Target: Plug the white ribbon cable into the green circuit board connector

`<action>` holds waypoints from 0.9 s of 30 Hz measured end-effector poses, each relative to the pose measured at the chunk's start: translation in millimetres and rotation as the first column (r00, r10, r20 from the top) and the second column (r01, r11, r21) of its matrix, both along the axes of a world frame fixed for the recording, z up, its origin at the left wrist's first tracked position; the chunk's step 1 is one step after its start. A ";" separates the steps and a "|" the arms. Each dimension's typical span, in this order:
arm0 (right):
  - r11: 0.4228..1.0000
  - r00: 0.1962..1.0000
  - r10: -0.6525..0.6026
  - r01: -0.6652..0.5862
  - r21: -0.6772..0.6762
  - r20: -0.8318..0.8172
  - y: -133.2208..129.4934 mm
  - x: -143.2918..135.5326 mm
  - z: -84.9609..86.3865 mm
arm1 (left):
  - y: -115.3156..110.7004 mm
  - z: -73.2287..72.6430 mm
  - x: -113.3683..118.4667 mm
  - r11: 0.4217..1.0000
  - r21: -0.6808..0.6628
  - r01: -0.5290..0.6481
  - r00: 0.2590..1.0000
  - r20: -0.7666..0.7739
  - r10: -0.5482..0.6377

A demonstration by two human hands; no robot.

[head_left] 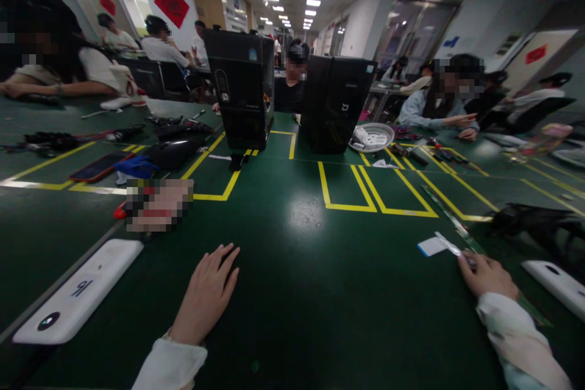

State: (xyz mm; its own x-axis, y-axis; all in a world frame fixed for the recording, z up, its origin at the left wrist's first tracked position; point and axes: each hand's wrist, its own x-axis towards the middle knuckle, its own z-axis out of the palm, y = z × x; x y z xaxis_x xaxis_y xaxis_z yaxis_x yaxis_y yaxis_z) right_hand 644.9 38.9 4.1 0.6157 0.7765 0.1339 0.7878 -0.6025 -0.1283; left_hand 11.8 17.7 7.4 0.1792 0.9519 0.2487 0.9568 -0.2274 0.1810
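Note:
My left hand (208,292) rests palm down at the middle left of the dark green table (320,292). Its fingers are stretched out and nothing is in them. Farther right, my right hand (490,275) is closed around one end of a folded white flat strip (433,246) with a blue edge, which looks like a ribbon cable. Some small grey part shows at the fingertips, but I cannot make out what it is. The strip's wide end points left, over the table.
White oblong devices (85,292) lie at both sides. Two black computer towers (240,94) stand at the back, with a white basket (372,136) beside the right one. Yellow tape marks rectangles. Cables (50,141), an orange-edged phone (98,164) and tools lie around. People sit across the table.

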 end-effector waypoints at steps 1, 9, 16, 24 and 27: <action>1.000 1.000 0.012 -0.012 -0.017 -0.004 -1.7 -1.4 0.5 | 0.0 -0.4 -0.2 1.000 -0.002 0.000 1.000 -0.003 0.000; 0.992 0.979 0.122 -0.114 -0.060 0.162 -4.6 -12.6 -5.6 | 0.1 -0.3 1.5 1.000 0.001 0.000 1.000 -0.014 0.000; 0.931 0.905 0.362 -0.361 -0.047 0.225 25.8 -42.9 -7.5 | -0.2 0.2 1.4 1.000 -0.013 0.003 1.000 -0.016 -0.003; 0.665 0.680 0.713 -0.733 0.140 0.173 78.6 -137.0 -3.5 | -0.3 -1.1 1.0 1.000 -0.013 0.005 1.000 -0.028 -0.006; 0.519 0.542 0.828 -0.838 0.171 0.142 87.4 -186.8 1.4 | -0.3 -1.6 0.6 1.000 -0.016 -0.003 1.000 -0.029 0.002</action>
State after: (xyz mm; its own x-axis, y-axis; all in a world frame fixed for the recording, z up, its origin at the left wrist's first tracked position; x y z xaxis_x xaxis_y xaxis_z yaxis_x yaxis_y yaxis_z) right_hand 458.0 126.3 5.5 -0.3076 0.8844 0.3510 0.9229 0.3671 -0.1161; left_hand 12.3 17.5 5.8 0.1839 0.9560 0.2284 0.9622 -0.2225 0.1569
